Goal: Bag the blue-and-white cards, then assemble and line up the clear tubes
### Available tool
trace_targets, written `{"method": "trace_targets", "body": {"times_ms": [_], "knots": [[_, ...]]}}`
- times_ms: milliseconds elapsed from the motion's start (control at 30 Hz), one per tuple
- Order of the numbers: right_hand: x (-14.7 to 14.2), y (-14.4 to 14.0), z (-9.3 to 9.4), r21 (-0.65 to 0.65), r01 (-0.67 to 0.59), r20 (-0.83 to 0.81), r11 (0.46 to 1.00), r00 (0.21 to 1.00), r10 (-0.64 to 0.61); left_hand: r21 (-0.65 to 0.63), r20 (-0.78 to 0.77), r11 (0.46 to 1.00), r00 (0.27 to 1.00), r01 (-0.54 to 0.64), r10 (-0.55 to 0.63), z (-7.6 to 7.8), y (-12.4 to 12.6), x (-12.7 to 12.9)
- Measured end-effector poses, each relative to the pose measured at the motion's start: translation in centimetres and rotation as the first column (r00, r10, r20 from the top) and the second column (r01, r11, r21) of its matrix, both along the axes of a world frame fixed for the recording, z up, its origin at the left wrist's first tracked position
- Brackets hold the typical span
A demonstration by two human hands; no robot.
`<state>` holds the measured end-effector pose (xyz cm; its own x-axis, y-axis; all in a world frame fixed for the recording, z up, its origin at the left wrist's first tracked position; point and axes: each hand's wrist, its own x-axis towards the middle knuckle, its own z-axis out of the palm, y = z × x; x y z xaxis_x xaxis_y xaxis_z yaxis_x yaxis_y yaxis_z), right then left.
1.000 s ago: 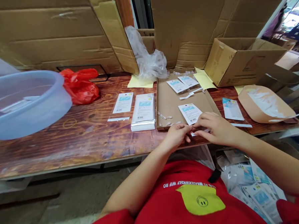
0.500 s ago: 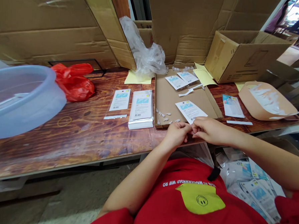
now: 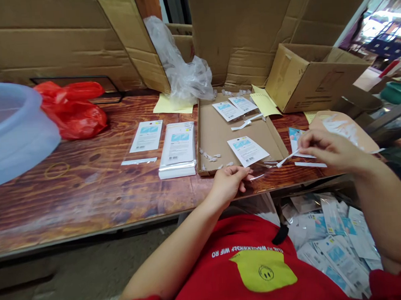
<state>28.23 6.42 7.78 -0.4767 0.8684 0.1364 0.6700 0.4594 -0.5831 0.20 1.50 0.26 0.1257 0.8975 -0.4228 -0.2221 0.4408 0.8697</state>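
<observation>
- A head-worn view looks down at a wooden table (image 3: 88,191) seen from the wearer's seat; the red shirt (image 3: 247,273) fills the bottom edge.
- The left hand (image 3: 227,184) is held at the near table edge, fingers closed on the clear end of a packet (image 3: 247,151) with a white and blue card inside.
- The packet lies partly in a shallow cardboard tray (image 3: 216,135), its clear end reaching out over the tray's near right corner toward the left hand.
- The right hand (image 3: 328,148) is raised to the right of the tray, fingertips pinched on one end of a thin white strip (image 3: 287,158); the strip's other end points toward the packet's clear end.
- Small white pieces (image 3: 209,156) are scattered in the tray's near left corner, and two more packets (image 3: 232,108) lie at its far end.
- Left of the tray, just beside it, a stack of packets (image 3: 177,149) is seen, with a single packet (image 3: 146,137) further left.
- A red bag (image 3: 72,109) and a pale blue tub (image 3: 11,128) stand at the far left.
- An open carton (image 3: 311,79) stands behind the right hand, and a crumpled clear bag (image 3: 183,75) sits behind the tray.
- Many loose packets (image 3: 336,241) are piled below the table on the right.
</observation>
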Motion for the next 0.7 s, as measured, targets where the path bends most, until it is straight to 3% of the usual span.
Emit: {"method": "trace_targets", "body": {"times_ms": [33, 67, 133, 167, 233, 333, 433, 500, 567, 633, 700], "knots": [[1.8, 1.0, 0.5, 0.08, 0.152, 0.029, 0.985, 0.988, -0.154, 0.008, -0.004, 1.0, 1.0, -0.002, 0.002, -0.1, 0.0, 0.0], [3.6, 2.1, 0.9, 0.189, 0.317, 0.063, 0.929, 0.941, -0.334, 0.019, -0.01, 1.0, 1.0, -0.005, 0.005, -0.1, 0.0, 0.0], [6.7, 4.2, 1.3, 0.368, 0.566, 0.153, 0.737, 0.745, -0.649, 0.044, -0.026, 0.999, 1.0, -0.014, 0.015, -0.1, 0.1, 0.0], [7.9, 5.0, 1.4, 0.39, 0.616, 0.217, 0.684, 0.661, -0.719, 0.053, -0.036, 0.998, 0.999, -0.018, 0.02, -0.1, 0.1, 0.0], [9.7, 6.4, 1.2, 0.319, 0.66, 0.382, 0.68, 0.567, -0.73, 0.056, -0.07, 0.998, 0.998, -0.003, 0.006, 0.0, 0.1, 0.1], [11.1, 7.3, 0.8, 0.179, 0.679, 0.535, 0.713, 0.541, -0.649, 0.043, -0.174, 0.994, 0.981, 0.096, -0.087, 0.0, -0.3, -0.2], [11.9, 7.0, 0.9, 0.204, 0.683, 0.568, 0.701, 0.501, -0.653, 0.165, -0.396, 0.972, 0.914, 0.169, -0.092, -0.4, -0.8, -1.2], [12.1, 6.3, 1.2, 0.253, 0.681, 0.564, 0.687, 0.473, -0.677, 0.383, -0.597, 0.9, 0.799, 0.206, 0.071, -0.6, -1.1, -2.0], [11.6, 5.5, 1.5, 0.284, 0.672, 0.546, 0.684, 0.473, -0.691, 0.582, -0.722, 0.75, 0.625, 0.315, 0.297, -0.8, -1.1, -2.7], [10.8, 4.8, 1.6, 0.313, 0.661, 0.517, 0.683, 0.485, -0.706, 0.656, -0.751, 0.59, 0.486, 0.471, 0.447, -1.0, -1.1, -3.0], [9.9, 4.3, 1.5, 0.313, 0.689, 0.442, 0.654, 0.503, -0.742, 0.647, -0.756, 0.478, 0.423, 0.594, 0.499, -1.3, -0.9, -2.9]]}}
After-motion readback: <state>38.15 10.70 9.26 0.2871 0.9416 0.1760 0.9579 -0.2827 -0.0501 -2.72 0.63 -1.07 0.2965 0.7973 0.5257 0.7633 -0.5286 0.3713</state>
